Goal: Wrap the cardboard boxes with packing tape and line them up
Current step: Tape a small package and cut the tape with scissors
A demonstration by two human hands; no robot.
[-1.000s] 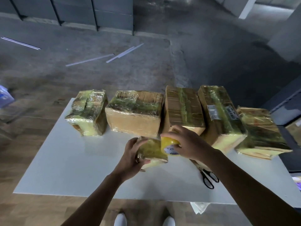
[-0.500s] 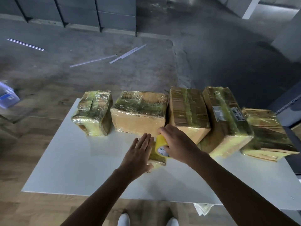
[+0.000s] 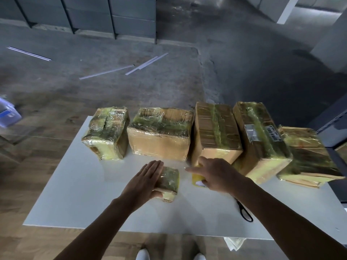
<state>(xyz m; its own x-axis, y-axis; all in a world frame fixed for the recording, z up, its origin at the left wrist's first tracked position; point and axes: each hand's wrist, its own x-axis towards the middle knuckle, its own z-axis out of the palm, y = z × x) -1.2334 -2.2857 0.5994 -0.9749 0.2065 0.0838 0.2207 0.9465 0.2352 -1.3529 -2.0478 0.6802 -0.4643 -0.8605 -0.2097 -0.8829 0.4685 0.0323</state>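
Head view: you look down on a white bench [image 3: 75,188] standing on a wooden floor [image 3: 28,166], with both hands over its middle.
Bench edges: the near edge runs just ahead of your white shoes [image 3: 142,255]. The left edge slants away towards the far left corner.
Open room: a broad stretch of white bench top shows to the left of your left arm, and another between your forearms down to the near edge.
Row at the back: a row of five wrapped boxes [image 3: 216,132] runs along the far side. The leftmost box [image 3: 107,132] stands a little apart near the far left corner, and the rightmost box [image 3: 308,158] sits by the right edge.
Contents: every box is sealed under glossy tape, so you cannot tell what is inside.
Small wrapped box [image 3: 170,182]: lies in front of the row, apart from it.
Left hand [image 3: 144,182]: flat, fingers straight, resting on the small wrapped box's left side.
Right hand [image 3: 216,175]: curled over the yellow tape roll [image 3: 197,180], just right of the small wrapped box.
Scissors [image 3: 246,214]: black handle showing beside your right forearm.
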